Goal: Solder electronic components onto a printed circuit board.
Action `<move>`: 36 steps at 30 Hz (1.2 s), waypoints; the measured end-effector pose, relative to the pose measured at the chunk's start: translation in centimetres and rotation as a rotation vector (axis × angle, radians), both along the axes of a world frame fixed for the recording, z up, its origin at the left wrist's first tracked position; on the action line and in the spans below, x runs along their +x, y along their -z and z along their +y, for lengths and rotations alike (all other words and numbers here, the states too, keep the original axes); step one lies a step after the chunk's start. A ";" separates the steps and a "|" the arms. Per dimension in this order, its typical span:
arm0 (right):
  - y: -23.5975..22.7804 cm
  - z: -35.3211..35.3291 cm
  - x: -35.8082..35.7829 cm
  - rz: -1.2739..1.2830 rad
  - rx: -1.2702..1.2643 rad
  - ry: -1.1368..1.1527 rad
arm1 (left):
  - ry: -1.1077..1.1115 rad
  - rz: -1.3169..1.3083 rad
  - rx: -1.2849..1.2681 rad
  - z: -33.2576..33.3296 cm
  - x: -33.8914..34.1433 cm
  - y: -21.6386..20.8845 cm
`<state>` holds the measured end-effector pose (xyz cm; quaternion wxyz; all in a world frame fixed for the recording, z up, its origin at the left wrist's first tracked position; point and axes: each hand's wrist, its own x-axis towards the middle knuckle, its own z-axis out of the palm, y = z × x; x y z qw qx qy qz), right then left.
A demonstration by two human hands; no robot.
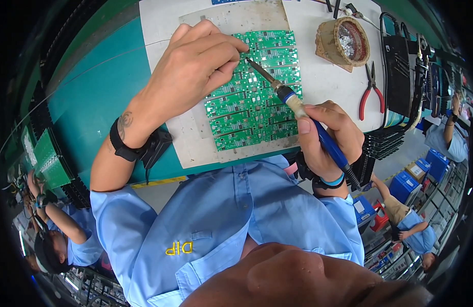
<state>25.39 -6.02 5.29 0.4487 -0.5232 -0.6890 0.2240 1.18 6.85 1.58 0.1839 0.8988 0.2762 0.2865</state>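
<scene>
On a pale mat atop the teal counter point(101, 97), the right hand point(326, 138) clamps a blue-handled soldering iron point(298, 110), its long axis slanting up-left, tip touching the green circuit board panel point(257, 102). The left hand point(195, 71) rests over the panel's upper left, fingertips pinched together; whatever they grip is hidden. Red pliers point(370, 92) lie nearby.

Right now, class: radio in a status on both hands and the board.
Left hand pinched over green circuit board. Right hand in shut grip on blue soldering iron, tip on board. Red pliers off to the side.
</scene>
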 end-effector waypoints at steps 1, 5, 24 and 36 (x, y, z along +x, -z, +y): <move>-0.1 -0.1 0.0 0.002 -0.013 0.003 | -0.002 0.003 -0.002 -0.1 0.0 0.0; -0.2 -0.4 0.1 0.011 -0.013 0.032 | -0.004 0.003 -0.004 -0.1 -0.1 0.1; -0.4 0.5 0.9 -0.011 -0.024 0.075 | -0.044 -0.099 0.029 0.5 0.2 0.0; 0.1 1.1 0.6 0.014 -0.017 0.054 | -0.062 0.006 0.105 0.5 0.3 -0.2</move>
